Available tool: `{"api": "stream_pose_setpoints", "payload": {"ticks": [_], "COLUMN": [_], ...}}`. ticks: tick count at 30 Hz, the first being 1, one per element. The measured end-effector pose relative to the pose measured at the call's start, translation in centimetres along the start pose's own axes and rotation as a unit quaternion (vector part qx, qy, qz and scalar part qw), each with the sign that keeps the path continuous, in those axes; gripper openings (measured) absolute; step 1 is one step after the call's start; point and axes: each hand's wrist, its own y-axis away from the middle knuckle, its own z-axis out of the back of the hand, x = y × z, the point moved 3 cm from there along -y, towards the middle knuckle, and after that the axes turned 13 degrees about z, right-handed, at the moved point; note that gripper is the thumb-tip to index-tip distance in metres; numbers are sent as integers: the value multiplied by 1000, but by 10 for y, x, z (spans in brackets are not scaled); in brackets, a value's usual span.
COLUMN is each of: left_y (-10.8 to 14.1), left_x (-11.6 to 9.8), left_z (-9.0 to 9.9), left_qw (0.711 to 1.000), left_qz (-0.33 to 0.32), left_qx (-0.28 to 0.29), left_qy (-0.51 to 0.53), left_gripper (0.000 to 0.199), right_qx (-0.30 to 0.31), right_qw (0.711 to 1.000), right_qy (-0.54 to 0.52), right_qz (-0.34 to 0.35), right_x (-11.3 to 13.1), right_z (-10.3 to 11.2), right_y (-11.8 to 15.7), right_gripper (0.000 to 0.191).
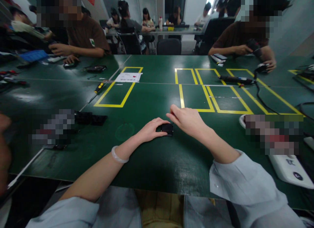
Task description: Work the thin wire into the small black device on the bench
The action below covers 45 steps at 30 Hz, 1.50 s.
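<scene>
Pinching a small black piece on the green surface, the left hand seems mid-work, though what is done or left doesn't show. The piece's uncovered edge faces right, its long axis unclear. Just beside it the right hand curls; whether it holds anything, I cannot tell.

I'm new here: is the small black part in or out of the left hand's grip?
In: the left hand holds the black part between its thumb and fingers.
</scene>
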Motion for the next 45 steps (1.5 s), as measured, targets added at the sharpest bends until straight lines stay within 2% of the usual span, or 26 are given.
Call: {"api": "stream_pose_setpoints", "payload": {"ticks": [6, 18, 25, 36, 45], "left_y": [0, 0, 1, 1, 0], "left_x": [-1, 1, -1, 0, 1], "left_z": [0, 0, 0, 0, -1], "left_qw": [1000, 1000, 1000, 1000, 1000], "left_qz": [0, 8, 5, 5, 6], "left_qx": [1, -1, 2, -4, -1], "left_qy": [-2, -2, -3, -8, -5], "left_gripper": [44, 44, 43, 44, 44], "right_qx": [25, -3, 26, -2, 34], "right_qw": [999, 1000, 999, 1000, 999], "right_qy": [11, 20, 41, 23, 32], "right_qz": [-18, -13, -19, -6, -25], "right_x": [0, -2, -2, 0, -1], "right_z": [-1, 0, -1, 0, 1], "right_y": [-2, 0, -1, 0, -2], "right_gripper": [29, 28, 29, 26, 31]}}
